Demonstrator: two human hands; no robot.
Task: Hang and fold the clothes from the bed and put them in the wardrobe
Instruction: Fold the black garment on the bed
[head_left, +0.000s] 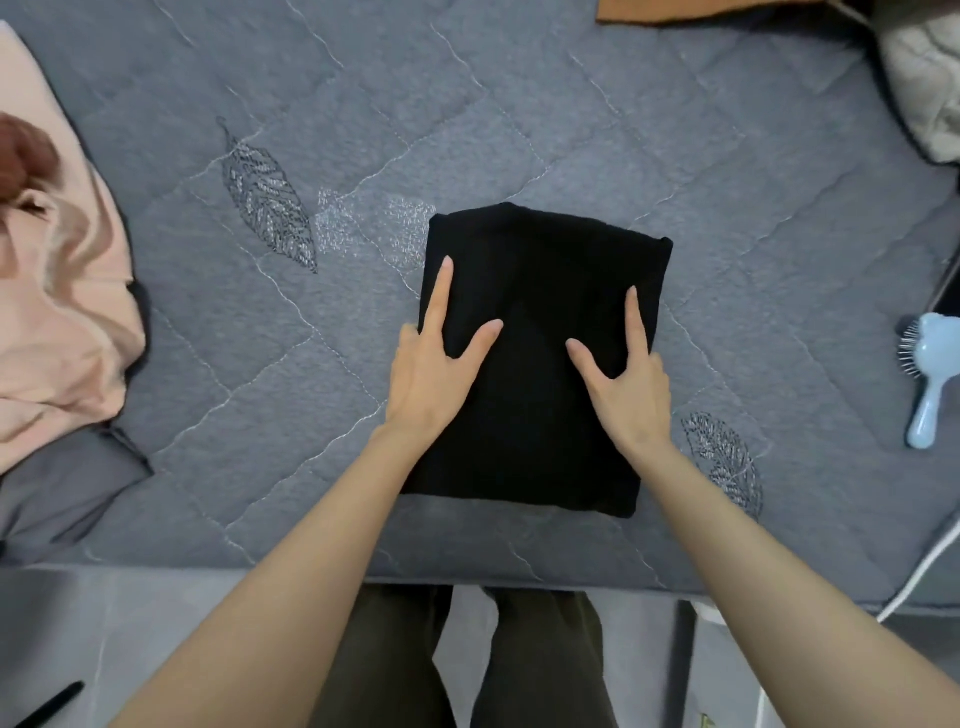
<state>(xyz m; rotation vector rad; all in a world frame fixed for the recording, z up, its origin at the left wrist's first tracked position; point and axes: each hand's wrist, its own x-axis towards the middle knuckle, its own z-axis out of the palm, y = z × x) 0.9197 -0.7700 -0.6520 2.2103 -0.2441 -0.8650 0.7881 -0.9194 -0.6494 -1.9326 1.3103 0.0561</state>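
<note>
A black garment (545, 260), folded into a neat rectangle, lies flat on the grey quilted bed (311, 156) near its front edge. My left hand (431, 374) rests on the garment's left side with index finger and thumb straight on top; the other fingers drop out of sight past the left edge. My right hand (623, 379) mirrors it on the right side, index finger and thumb spread on the cloth, the remaining fingers hidden past the right edge. Whether the hidden fingers reach under the fabric cannot be seen.
A pink garment (57, 322) lies crumpled at the bed's left over a grey cloth (62, 493). An orange-brown cloth (701, 10) shows at the top edge, a cream fabric (924, 88) at the top right. A light blue hairbrush (930, 374) lies at the right. My legs stand below the bed edge.
</note>
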